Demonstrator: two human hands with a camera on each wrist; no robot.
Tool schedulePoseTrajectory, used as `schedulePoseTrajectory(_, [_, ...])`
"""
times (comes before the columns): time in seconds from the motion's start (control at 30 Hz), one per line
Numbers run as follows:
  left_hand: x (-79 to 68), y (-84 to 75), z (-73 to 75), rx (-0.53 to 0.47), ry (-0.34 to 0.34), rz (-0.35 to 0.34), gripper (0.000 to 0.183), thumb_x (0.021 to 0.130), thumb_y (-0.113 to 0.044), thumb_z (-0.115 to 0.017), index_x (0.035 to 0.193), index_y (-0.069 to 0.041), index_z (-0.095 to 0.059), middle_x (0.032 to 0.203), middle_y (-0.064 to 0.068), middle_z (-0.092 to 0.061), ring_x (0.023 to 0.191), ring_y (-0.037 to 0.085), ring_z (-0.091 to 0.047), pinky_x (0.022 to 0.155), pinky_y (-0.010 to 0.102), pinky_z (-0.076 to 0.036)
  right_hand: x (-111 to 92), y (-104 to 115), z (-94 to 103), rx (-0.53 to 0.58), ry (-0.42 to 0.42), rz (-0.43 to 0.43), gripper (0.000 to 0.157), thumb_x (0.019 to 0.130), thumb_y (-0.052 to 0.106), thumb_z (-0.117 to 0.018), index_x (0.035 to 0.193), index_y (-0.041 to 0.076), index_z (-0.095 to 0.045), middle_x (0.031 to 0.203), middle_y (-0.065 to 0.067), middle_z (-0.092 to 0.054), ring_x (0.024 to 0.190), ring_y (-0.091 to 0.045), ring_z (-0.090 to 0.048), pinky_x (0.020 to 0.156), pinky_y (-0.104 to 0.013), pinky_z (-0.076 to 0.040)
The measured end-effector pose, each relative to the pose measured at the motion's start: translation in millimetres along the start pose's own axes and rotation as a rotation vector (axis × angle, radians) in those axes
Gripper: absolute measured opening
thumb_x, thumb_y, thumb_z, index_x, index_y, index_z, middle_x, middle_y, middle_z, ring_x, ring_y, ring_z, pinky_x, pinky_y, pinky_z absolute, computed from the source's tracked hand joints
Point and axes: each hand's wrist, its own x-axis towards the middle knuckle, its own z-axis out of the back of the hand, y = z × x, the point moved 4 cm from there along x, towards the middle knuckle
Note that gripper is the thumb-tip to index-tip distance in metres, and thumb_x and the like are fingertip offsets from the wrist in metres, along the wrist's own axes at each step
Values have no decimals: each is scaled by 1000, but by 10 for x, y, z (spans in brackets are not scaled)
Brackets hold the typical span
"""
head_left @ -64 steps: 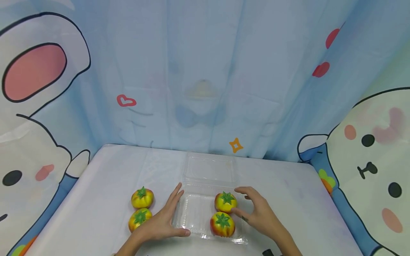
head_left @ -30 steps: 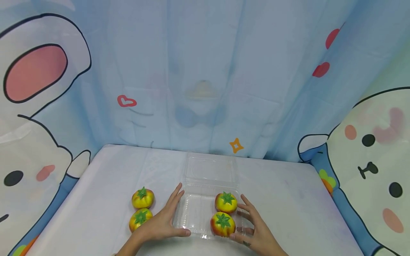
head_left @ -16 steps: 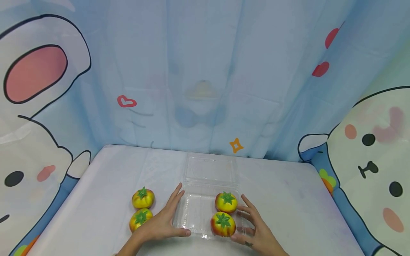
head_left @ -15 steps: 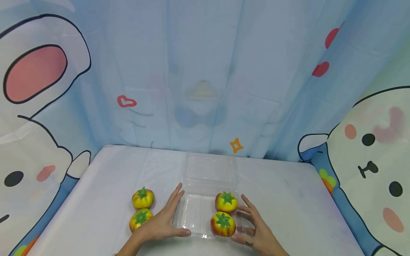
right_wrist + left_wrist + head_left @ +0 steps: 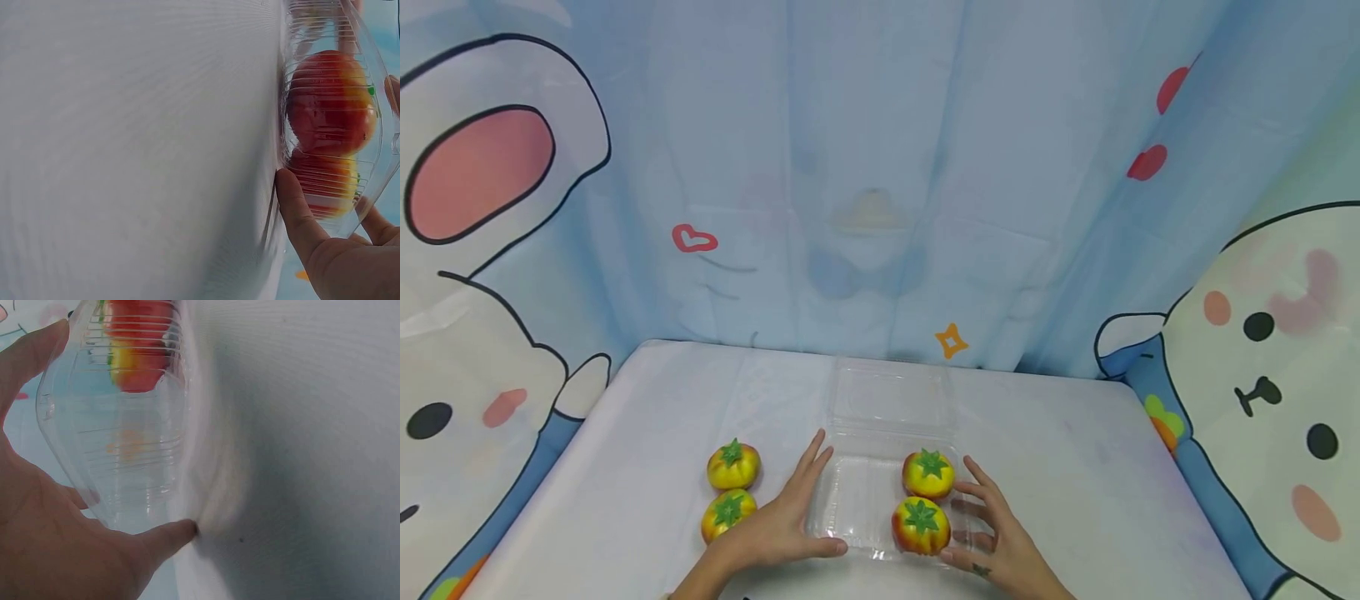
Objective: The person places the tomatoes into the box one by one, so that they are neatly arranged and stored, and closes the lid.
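Observation:
A clear plastic clamshell box [image 5: 853, 500] lies on the table with its lid [image 5: 891, 396] folded back. Two yellow-and-red fruits with green leafy tops, a far fruit [image 5: 928, 474] and a near fruit [image 5: 921, 526], sit in its right half. My left hand [image 5: 782, 521] is at the box's left side, fingers extended and thumb by the front edge; in the left wrist view the thumb [image 5: 165, 540] reaches the tabletop beside the wall. My right hand [image 5: 1003, 542] lies along the right side, fingers slightly bent. The right wrist view has its thumb [image 5: 300, 212] low against the ribbed wall.
Two more such fruits, a far one [image 5: 733, 465] and a near one [image 5: 727, 510], stand left of the box; my left forearm partly covers the near one. A white cloth covers the table [image 5: 1075, 467]. A blue cartoon curtain [image 5: 880, 167] hangs behind it.
My right hand has moved from beside the far fruit down to the box's right side near its front corner, then stayed there. The left hand, box and fruits have not visibly moved.

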Motion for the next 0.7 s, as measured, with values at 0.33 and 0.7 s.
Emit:
schedulePoseTrajectory(0.33, [-69, -239, 195, 122, -51, -72, 107, 91, -56, -77, 172, -25, -14, 180, -4, 15, 165, 45, -13, 121, 74, -34, -10, 7, 22, -17, 3, 26, 115, 73, 35, -98, 165, 36, -29, 175, -5, -22, 141, -40, -55, 98, -38, -64])
schedulePoseTrajectory(0.7, [-506, -238, 551, 189, -261, -72, 77, 92, -47, -80, 159, -37, -43, 170, 2, -36, 158, 37, -30, 115, 72, -41, -34, 0, 8, -10, 4, 3, 118, 72, 35, -99, 165, 38, -26, 172, -7, -28, 140, -38, -55, 99, -40, -64])
